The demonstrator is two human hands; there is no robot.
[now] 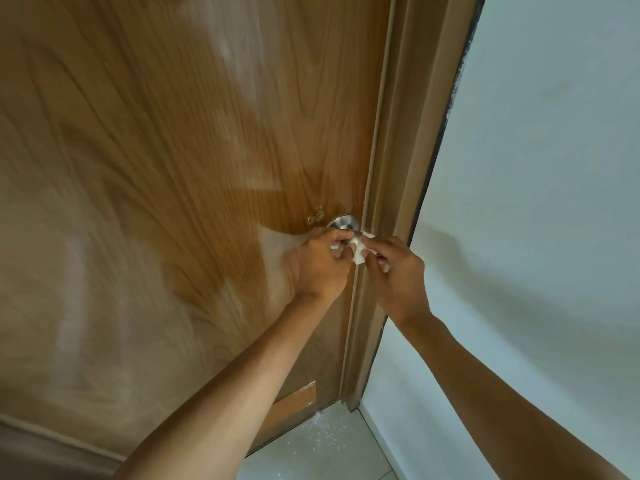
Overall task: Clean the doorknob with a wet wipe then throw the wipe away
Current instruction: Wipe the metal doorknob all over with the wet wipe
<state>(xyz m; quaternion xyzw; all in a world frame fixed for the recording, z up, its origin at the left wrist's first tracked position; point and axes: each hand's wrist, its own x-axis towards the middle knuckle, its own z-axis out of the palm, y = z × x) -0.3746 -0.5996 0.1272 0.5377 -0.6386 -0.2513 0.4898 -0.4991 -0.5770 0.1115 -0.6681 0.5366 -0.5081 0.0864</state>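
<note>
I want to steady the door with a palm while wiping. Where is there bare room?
Bare door above and left of the knob. Crowded at the knob: left hand, right hand, wipe, with the frame alongside.

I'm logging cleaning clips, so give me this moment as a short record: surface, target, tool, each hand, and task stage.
surface: wooden door, beside its frame
target: metal doorknob, mostly hidden by the hands
tool: white wet wipe, wrapped at the knob
left hand: left hand gripping the wipe
right hand: right hand pinching the wipe's other side
stage: wiping; wipe not yet thrown away
</note>
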